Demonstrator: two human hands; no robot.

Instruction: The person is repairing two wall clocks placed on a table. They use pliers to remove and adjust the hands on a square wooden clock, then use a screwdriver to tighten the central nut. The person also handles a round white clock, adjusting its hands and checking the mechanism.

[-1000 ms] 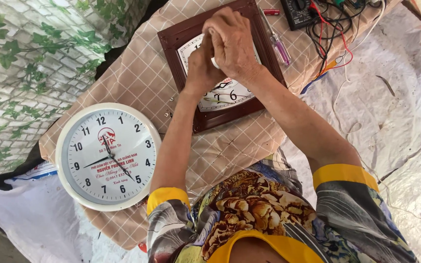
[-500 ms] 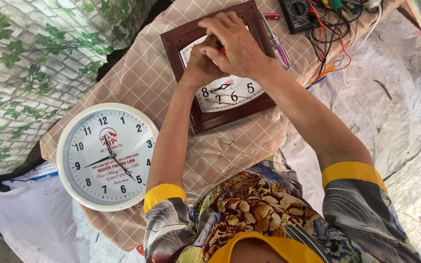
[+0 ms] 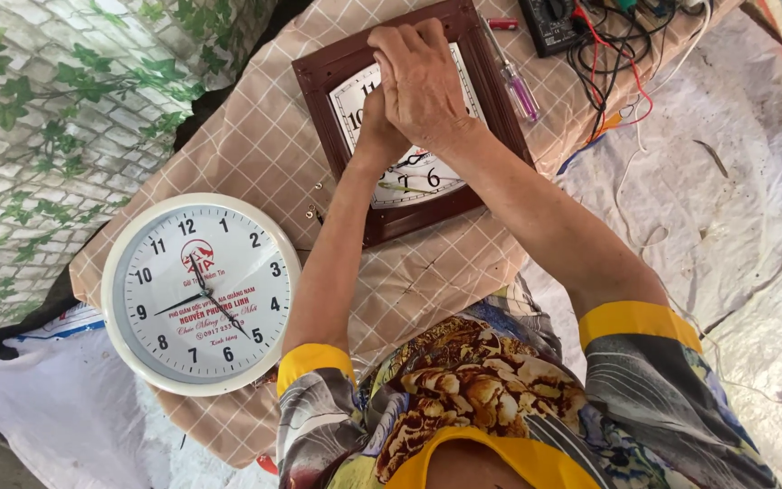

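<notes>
Both hands have shifted up the square brown clock at the cloth's far edge: right hand folded over left hand, pressing its face. Whether they grip anything, I can't tell. Round white clock lies untouched at the left edge.

Both forearms reach forward and converge, bare from the yellow-cuffed short sleeves down. The right hand lies on top, palm down with fingers curled, covering most of the left hand, which is tucked beneath it. The hands press together, the wrists close and nearly touching.
</notes>
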